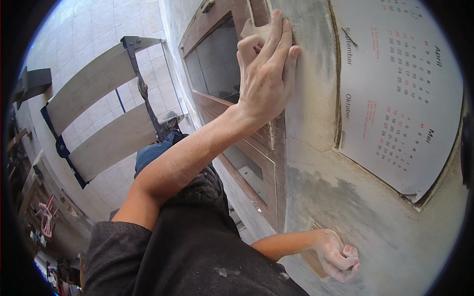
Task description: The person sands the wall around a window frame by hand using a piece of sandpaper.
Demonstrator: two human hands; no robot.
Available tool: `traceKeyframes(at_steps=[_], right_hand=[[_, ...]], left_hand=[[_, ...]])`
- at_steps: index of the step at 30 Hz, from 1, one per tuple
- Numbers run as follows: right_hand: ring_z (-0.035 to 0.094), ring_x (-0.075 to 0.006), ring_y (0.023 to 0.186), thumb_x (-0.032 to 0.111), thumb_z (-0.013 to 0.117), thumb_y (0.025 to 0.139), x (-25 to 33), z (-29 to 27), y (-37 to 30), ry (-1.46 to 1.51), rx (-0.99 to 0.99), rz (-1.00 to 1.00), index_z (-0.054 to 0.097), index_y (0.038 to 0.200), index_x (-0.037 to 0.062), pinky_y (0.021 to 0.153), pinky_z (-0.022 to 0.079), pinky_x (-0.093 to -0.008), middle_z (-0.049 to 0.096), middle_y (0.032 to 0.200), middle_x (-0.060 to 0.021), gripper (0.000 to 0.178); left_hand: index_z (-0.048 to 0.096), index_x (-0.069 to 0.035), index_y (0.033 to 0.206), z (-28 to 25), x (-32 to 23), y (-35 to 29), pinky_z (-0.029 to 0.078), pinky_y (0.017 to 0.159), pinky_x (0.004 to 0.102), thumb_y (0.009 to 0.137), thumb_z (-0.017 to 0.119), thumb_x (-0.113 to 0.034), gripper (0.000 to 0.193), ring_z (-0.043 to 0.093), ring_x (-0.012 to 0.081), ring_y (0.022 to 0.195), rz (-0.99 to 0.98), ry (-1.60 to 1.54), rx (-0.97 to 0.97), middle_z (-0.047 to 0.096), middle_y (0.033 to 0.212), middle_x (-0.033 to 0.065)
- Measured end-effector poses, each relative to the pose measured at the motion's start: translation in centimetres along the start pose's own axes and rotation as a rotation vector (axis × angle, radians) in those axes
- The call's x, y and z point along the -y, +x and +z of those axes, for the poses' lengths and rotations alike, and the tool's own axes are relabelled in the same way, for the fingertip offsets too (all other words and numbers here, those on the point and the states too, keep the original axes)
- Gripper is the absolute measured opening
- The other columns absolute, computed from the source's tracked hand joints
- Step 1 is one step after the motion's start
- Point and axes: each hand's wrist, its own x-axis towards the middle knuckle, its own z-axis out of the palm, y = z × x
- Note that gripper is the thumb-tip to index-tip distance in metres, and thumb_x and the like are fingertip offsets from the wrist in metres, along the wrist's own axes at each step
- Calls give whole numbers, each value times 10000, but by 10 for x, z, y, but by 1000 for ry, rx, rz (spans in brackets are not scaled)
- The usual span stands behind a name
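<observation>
Left arm reaching, right hand curled

The left arm (197, 149) bends at the elbow and reaches away from the torso. I see the back of the left hand (266, 74), two fingers straight, another folded. Across the body, the right hand (338, 256) curls loosely, wrist bent, its fingers whitish.

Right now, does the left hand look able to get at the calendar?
Probably yes: the left hand is near the calendar, and only wall surface shows between them.
</observation>
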Motion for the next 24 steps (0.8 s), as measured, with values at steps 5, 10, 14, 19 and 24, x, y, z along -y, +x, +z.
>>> traceKeyframes(at_steps=[5,10,14,19,24], right_hand=[[352,-106,431,21,538,809,3,8,-2,-25,-41,1,548,869,11,414,272,-254,374,521,3,61],[365,-105,444,21,540,813,0,5,1,-21,-18,-37,547,871,14,421,279,-248,375,527,-1,59],[364,-105,437,21,543,817,-3,1,-1,17,-4,-18,544,869,15,415,277,-249,374,529,-4,52],[370,-108,441,17,537,819,-3,0,1,-16,-16,-7,548,867,16,422,286,-251,382,527,-7,50],[376,-105,445,20,536,816,-1,2,0,-24,-7,-1,552,862,20,422,287,-250,379,520,-1,49]], left_hand=[[565,66,1274,-17,-20,-62,323,882,305,957,566,-215,423,373,189,908,31,0,183,436,1480,140],[576,55,1269,-6,-13,-29,329,858,290,954,575,-206,409,384,190,883,96,49,72,441,1480,128],[572,49,1280,-12,-19,-51,326,852,282,956,571,-202,410,368,188,869,25,72,63,475,1451,133],[573,65,1265,-8,-14,-16,319,842,296,959,563,-208,410,362,191,869,75,42,62,493,1432,150],[569,87,1256,-11,-15,-42,311,849,303,962,560,-207,416,362,191,873,59,52,102,494,1428,161]])
